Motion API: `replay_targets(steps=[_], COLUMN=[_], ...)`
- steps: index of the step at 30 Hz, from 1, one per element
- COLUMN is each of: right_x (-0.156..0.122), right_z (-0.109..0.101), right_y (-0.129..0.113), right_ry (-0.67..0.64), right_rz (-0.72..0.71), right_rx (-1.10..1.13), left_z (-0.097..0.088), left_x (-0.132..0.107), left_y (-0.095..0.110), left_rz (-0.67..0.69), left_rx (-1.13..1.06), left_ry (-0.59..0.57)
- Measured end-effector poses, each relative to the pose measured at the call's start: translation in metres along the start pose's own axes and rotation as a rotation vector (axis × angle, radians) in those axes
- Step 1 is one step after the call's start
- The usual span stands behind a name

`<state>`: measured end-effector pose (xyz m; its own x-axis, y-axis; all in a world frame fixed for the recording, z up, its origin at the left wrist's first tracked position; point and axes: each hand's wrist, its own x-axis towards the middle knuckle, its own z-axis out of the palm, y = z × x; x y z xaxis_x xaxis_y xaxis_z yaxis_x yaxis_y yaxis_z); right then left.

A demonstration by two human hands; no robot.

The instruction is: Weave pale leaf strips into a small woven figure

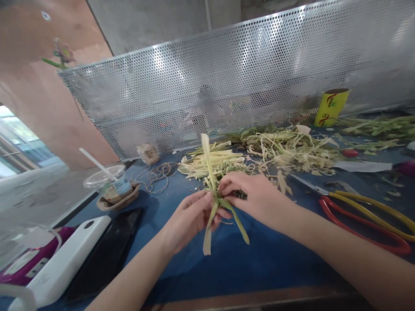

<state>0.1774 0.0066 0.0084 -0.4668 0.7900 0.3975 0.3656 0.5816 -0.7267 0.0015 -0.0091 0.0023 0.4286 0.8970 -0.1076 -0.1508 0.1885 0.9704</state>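
Pale green husk strips point(211, 170) are gathered in a small bundle, with one strip standing up and two hanging down. My left hand point(193, 212) is closed around the bundle from the left, thumb pressed near the crossing point. From the right, my right hand point(256, 194) pinches the same strips just above the crossing. The fingers partly hide where the strips join. Behind the hands lies a flat pile of pale husk strips point(210, 160), with a larger tangled heap of husks point(285, 149) to its right.
Scissors point(330, 196) with red and yellow handles lie at right. At left are a lidded cup point(112, 185) with a straw, a white power bank point(69, 259) and a black phone point(106, 250). Twine point(160, 175), a yellow roll point(332, 108) and a perforated metal screen point(194, 86) stand behind.
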Motion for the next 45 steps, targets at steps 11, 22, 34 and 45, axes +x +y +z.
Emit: replay_targets(steps=[11,22,34,45], right_x=[-0.010,-0.012,-0.007,-0.003], right_z=[0.005,0.002,0.001,0.007], right_y=[-0.007,-0.005,-0.020,-0.008], right_ry=[0.053,0.139,0.102,0.105], right_rz=[-0.056,-0.293,-0.397,-0.603], right_rx=[-0.198,-0.393,-0.602,-0.876], left_z=[-0.003,-0.003,-0.004,0.003], left_x=[0.000,-0.002,-0.001,0.002], left_y=[0.001,0.003,0.005,0.006], left_rz=[0.286,0.381,0.397,0.265], left_rx=[0.256,0.370,0.320,0.429], left_ry=[0.136,0.083,0.132,0.222])
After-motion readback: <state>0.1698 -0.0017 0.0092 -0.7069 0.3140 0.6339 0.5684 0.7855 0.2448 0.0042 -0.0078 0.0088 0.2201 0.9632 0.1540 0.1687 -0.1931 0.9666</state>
